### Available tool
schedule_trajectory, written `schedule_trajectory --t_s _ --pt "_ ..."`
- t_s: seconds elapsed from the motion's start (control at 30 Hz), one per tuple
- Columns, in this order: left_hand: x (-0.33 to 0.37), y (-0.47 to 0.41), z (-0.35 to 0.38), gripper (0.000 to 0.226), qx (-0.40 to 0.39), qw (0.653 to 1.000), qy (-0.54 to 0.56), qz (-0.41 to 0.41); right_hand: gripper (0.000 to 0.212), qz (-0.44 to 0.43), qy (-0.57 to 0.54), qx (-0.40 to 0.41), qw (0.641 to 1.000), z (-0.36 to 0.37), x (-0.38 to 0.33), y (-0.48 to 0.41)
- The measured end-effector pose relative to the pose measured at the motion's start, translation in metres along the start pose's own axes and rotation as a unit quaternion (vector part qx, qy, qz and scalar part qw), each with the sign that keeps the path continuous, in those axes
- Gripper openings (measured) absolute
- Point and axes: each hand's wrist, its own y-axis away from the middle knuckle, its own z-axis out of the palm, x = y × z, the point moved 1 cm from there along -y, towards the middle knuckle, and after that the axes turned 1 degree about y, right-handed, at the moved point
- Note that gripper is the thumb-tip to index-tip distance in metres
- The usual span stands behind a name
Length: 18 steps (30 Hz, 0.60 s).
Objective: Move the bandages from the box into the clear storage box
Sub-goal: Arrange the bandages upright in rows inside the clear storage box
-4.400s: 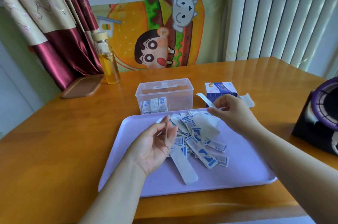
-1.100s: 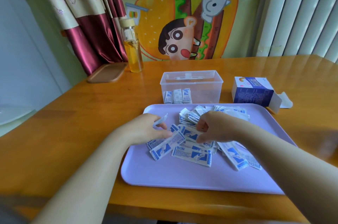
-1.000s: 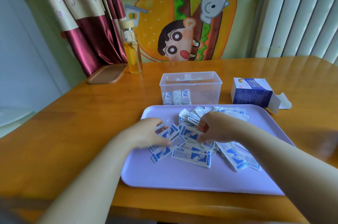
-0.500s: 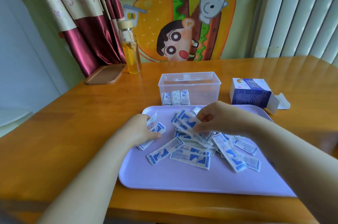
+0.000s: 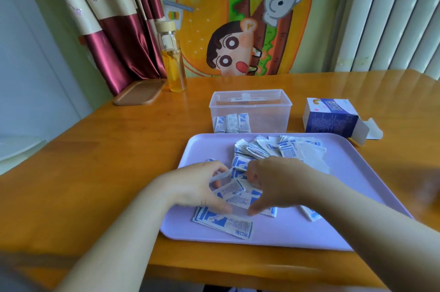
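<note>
1. The left hand (image 5: pixel 197 186) comes in from the near left, its forearm slanting over the near edge of the tabletop (image 5: pixel 114 163). The palm is turned to the right, over the near-left part of the lilac tray (image 5: pixel 357 172).
2. Its grip is closed. The fingers curl over from the far side and the thumb comes in from the near side, pinching a small batch of bandages (image 5: pixel 239 196). A pale strip lies across the fingertips.
3. The right hand (image 5: pixel 281 184) comes in from the near right with its back up and its knuckles pointing left. It faces the left hand and sits just beside it.
4. Its grip is closed on the same batch. The fingers hook over the far edge and the thumb presses at the near edge.
5. The batch lies low on the tray between the two hands, slightly blurred.
6. Two flat wrappers (image 5: pixel 223 221) lie on the tray just nearer than the hands.
7. A larger heap (image 5: pixel 266 148) sits at the far middle of the tray.
8. The clear storage box (image 5: pixel 264 113) stands on the tabletop just beyond the tray's far edge. A short row of wrapped bandages (image 5: pixel 232 123) stands upright at its near-left corner.
9. The cardboard box (image 5: pixel 331 120) lies on its side to the right of the storage box, with its flap open to the right.
10. At the far left, a bottle (image 5: pixel 175 65) of amber liquid stands beside a brown lid (image 5: pixel 139 92).
</note>
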Motion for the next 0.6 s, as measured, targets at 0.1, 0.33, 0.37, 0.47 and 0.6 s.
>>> schedule_trajectory --t_s 0.1,0.33,0.37,0.47,0.6 --pt "0.001 -0.002 0.004 0.061 -0.006 0.999 -0.03 0.011 0.048 -0.008 -0.031 -0.025 0.999 0.003 0.003 -0.002" --pt "-0.013 0.004 -0.013 0.018 0.061 0.998 0.02 0.027 0.037 -0.013 -0.088 -0.001 0.996 -0.002 0.024 0.0" --pt "-0.015 0.006 -0.018 0.018 0.076 0.996 0.039 0.028 0.039 -0.002 -0.097 0.01 0.995 -0.006 0.028 0.001" --pt "-0.01 0.014 -0.027 0.019 0.048 0.996 0.053 0.047 0.04 0.017 -0.138 0.047 0.989 -0.017 0.037 0.004" --pt "-0.001 0.016 -0.009 0.024 -0.079 0.996 0.019 0.037 0.044 -0.001 -0.186 0.064 0.981 -0.023 0.039 0.008"
